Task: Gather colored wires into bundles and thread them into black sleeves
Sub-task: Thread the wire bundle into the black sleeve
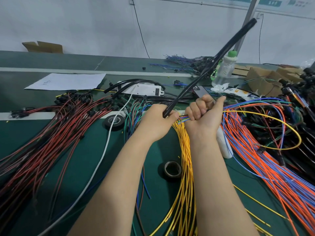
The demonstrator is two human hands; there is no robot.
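Left hand (158,120) grips the low end of the long black flexible sleeve (238,37), just right of the black tape roll (113,121). From there the sleeve rises up and away to the right, well clear of the green tabletop (90,150). Right hand (202,114) is clenched round the thin multicoloured wire bundle (183,118), further right of the roll. Bundle tips stick out of the fist just beside the sleeve mouth; can't tell if any are inside yet. Sleeve looks light, glossy and smooth, and stiff enough to hold its line with a slight bow, so probably slippery: grip right at the mouth to steady the opening. Wires are thin and floppy and will likely buckle or splay if pushed from far back, so pinch close behind the tips, ends flush, and feed in short strokes. Blue, orange, green and yellow strands trail off right of the fist. Loose yellow wires (185,150) lie below and right of the roll.
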